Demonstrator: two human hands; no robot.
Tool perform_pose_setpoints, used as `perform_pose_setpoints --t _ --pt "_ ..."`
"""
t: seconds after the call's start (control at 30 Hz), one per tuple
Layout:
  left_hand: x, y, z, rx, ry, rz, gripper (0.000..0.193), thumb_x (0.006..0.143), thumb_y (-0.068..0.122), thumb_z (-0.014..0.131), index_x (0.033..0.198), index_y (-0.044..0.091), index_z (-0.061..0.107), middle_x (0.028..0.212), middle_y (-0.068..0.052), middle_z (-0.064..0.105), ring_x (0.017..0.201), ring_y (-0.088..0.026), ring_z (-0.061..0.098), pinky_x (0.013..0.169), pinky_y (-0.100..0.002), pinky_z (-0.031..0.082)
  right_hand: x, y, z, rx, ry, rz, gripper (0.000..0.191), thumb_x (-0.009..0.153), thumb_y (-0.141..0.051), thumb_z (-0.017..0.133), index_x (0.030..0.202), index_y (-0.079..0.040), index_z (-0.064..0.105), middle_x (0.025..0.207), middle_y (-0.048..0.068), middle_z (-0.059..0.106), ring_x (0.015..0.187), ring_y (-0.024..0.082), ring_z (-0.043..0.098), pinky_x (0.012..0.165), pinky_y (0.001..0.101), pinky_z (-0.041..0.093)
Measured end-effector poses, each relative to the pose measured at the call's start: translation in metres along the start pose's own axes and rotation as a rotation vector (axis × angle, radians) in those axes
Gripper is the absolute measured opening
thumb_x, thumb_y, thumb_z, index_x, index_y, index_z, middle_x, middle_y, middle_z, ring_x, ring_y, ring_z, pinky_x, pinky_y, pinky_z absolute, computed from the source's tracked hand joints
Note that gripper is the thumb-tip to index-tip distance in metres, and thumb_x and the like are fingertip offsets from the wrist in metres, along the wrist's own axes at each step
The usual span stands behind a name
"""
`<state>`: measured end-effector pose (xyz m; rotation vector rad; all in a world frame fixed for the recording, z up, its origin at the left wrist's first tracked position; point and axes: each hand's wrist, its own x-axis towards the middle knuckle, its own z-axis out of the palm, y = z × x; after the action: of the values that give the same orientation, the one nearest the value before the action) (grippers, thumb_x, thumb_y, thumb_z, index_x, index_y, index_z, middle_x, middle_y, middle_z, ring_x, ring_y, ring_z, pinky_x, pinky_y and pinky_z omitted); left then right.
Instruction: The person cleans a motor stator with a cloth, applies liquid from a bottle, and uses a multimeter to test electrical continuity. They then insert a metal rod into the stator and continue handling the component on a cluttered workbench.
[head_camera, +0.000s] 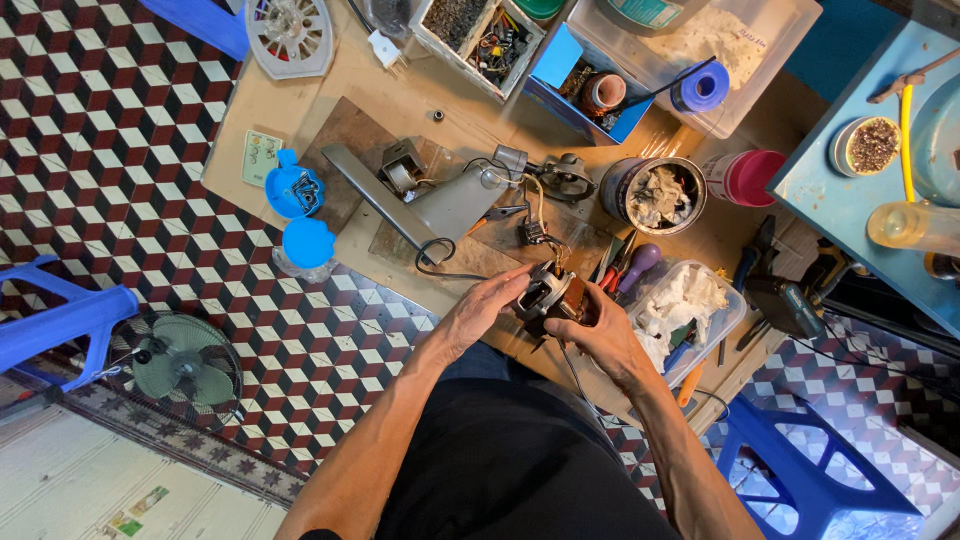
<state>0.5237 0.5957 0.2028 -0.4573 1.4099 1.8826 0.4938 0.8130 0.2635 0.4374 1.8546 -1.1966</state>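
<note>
A small electric fan motor (548, 294), dark metal with copper windings and trailing wires, sits between both my hands above the near edge of a low wooden work board (300, 120). My left hand (480, 310) grips its left side with fingers curled over the top. My right hand (598, 335) holds its right and underside. Thin wires run from the motor up to a small part (533, 233) and a grey metal fan stand (430, 205) lying on the board.
Blue round lids (300, 215), a tin of rags (655, 193), a clear tub of cloths and tools (685, 310), parts boxes (480, 35), a fan grille (290, 35). A green fan (185, 365) and blue stools (790, 470) stand on the tiled floor.
</note>
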Motion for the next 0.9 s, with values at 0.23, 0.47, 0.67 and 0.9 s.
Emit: perform_pose_setpoints --t 0.23,0.47,0.67,0.9 --pt "0.006 -0.010 -0.003 -0.033 0.025 -0.007 0.069 0.098 0.052 0.048 0.153 0.010 0.048 0.143 -0.009 0.062 0.129 -0.018 0.059 0.104 -0.034 0.049 0.006 0.006 0.005 -0.071 0.084 -0.170 0.083 0.063 -0.038 0.085 0.132 0.000 0.058 0.113 0.012 0.071 0.105 0.022 0.068 0.096 0.0341 0.051" --pt "0.008 -0.005 0.007 0.081 0.140 -0.087 0.067 0.096 0.059 0.047 0.143 0.011 0.057 0.131 -0.011 0.067 0.120 -0.018 0.063 0.097 -0.035 0.051 0.010 0.013 0.009 -0.148 0.097 -0.093 0.088 0.062 -0.038 0.085 0.137 -0.002 0.054 0.112 0.014 0.071 0.103 0.024 0.069 0.093 0.0359 0.053" --pt "0.009 -0.009 0.003 0.020 0.170 -0.018 0.066 0.100 0.057 0.041 0.142 0.012 0.061 0.125 -0.011 0.072 0.107 -0.022 0.069 0.092 -0.034 0.054 0.013 0.015 0.009 -0.014 0.076 -0.146 0.092 0.063 -0.038 0.086 0.139 -0.001 0.052 0.115 0.012 0.070 0.100 0.021 0.068 0.089 0.0336 0.055" --pt "0.011 -0.016 0.003 -0.029 0.147 0.081 0.056 0.102 0.045 0.046 0.144 0.010 0.059 0.128 -0.011 0.070 0.113 -0.019 0.069 0.091 -0.031 0.057 0.010 0.005 0.002 0.047 0.017 -0.074 0.085 0.066 -0.030 0.083 0.141 -0.002 0.054 0.109 0.012 0.072 0.093 0.019 0.069 0.079 0.0318 0.055"
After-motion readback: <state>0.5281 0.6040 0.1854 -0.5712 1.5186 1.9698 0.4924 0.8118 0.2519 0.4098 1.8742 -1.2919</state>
